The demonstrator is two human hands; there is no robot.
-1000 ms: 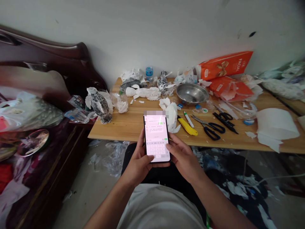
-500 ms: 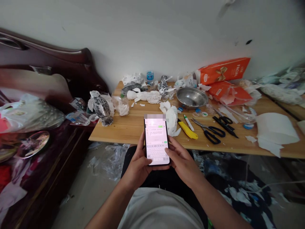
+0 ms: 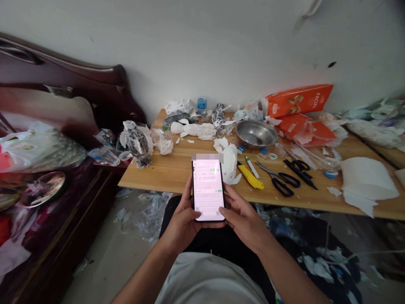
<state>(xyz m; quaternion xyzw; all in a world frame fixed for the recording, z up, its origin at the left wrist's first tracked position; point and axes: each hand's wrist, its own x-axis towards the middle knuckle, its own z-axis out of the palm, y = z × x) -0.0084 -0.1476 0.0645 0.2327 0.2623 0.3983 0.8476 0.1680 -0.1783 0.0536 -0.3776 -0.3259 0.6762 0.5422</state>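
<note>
A smartphone (image 3: pixel 207 188) with a lit pink-white screen and an on-screen keyboard is held upright over my lap, in front of the wooden table (image 3: pixel 177 169). My left hand (image 3: pixel 182 221) wraps its left edge and underside, thumb resting over the keyboard. My right hand (image 3: pixel 244 217) grips the right edge from below, thumb at the screen's lower corner. Just behind the phone on the table lies a white crumpled paper wad (image 3: pixel 229 162) and a yellow utility knife (image 3: pixel 250 176).
On the table: a steel bowl (image 3: pixel 256 133), a white marker (image 3: pixel 252 166), two black scissors (image 3: pixel 280 179) (image 3: pixel 299 166), orange tissue packs (image 3: pixel 299 100), paper-wrapped figures (image 3: pixel 137 143), a white paper sheet (image 3: pixel 367 177). A dark wooden bed with bags (image 3: pixel 41 147) stands left. Plastic scraps litter the floor (image 3: pixel 145 209).
The view has tilted slightly, so the table sits lower in frame. The phone's keypad changed to a full keyboard. Both hands stay on the phone.
</note>
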